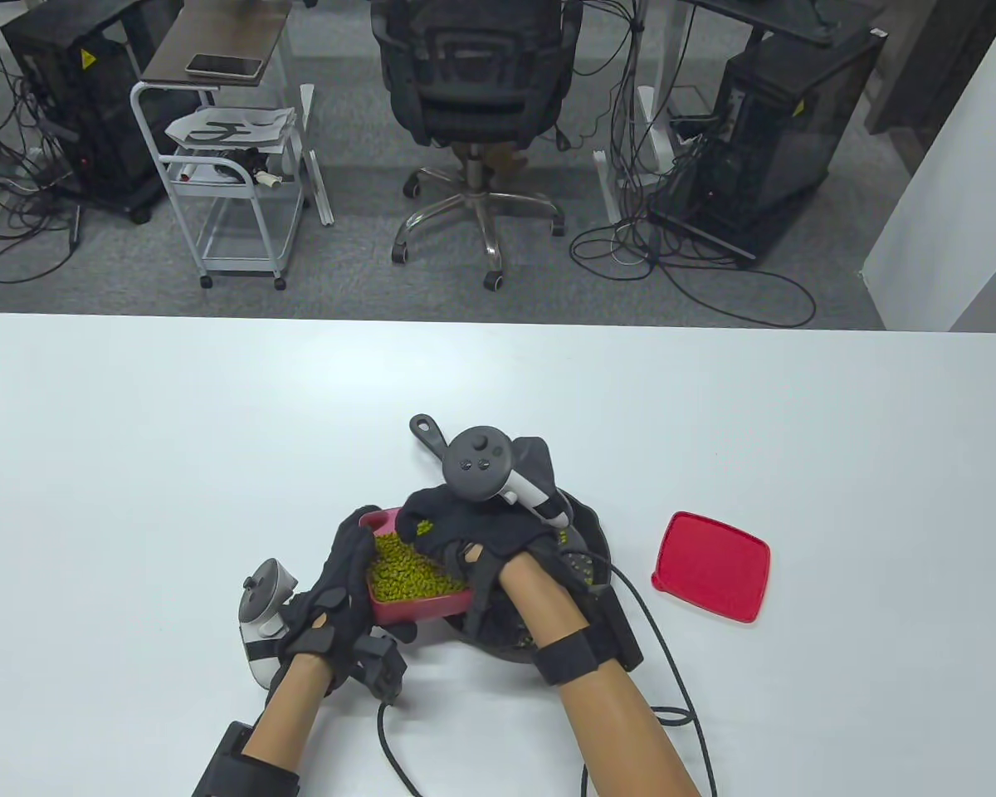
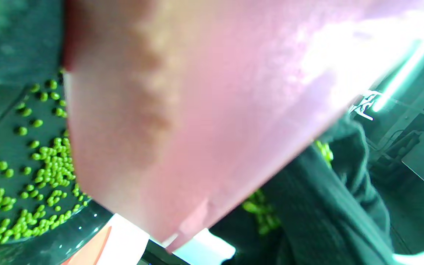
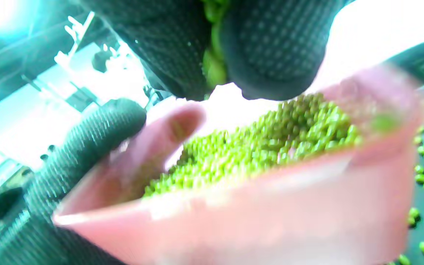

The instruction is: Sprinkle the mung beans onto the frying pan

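Note:
My left hand [image 1: 344,573] grips a pink container [image 1: 415,608] full of green mung beans [image 1: 402,573] and holds it over the left part of the black frying pan [image 1: 585,519]. The container fills the left wrist view [image 2: 204,110], with scattered beans on the pan [image 2: 20,176] beneath. My right hand [image 1: 465,523] is above the container, its fingertips [image 3: 274,55] pinching a few mung beans [image 3: 214,70] over the bean pile [image 3: 256,147]. The pan's handle [image 1: 426,432] points away from me.
A red lid [image 1: 712,566] lies flat on the white table [image 1: 133,432] to the right of the pan. Cables run from my wrists toward the table's near edge. An office chair and carts stand beyond the far edge.

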A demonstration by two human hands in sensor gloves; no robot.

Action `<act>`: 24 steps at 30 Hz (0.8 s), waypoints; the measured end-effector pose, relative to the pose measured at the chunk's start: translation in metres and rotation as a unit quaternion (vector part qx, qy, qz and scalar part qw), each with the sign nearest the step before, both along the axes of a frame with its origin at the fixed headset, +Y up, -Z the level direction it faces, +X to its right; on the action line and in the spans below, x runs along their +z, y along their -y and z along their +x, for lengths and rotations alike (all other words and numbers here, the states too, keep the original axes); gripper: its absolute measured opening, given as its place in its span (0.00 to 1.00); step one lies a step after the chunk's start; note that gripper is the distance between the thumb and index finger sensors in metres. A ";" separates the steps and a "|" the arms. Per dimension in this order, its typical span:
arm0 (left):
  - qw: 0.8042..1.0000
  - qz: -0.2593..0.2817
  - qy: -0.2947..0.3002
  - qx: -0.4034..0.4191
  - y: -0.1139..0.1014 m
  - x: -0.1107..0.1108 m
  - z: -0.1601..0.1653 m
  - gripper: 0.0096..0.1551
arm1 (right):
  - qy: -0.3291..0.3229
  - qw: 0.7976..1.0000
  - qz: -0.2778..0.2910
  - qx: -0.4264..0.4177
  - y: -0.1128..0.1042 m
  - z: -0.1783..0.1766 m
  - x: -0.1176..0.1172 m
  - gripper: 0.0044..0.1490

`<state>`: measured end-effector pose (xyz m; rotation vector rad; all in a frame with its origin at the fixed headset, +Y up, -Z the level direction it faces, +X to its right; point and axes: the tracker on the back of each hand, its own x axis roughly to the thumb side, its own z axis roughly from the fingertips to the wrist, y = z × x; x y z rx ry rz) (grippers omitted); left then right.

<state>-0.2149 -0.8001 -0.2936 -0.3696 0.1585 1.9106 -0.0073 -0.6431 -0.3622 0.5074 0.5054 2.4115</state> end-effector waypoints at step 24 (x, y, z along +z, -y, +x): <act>1.000 -0.007 -0.020 0.015 -0.004 -0.003 -0.012 0.43 | 0.002 0.980 -0.110 0.165 0.092 0.050 0.005 0.23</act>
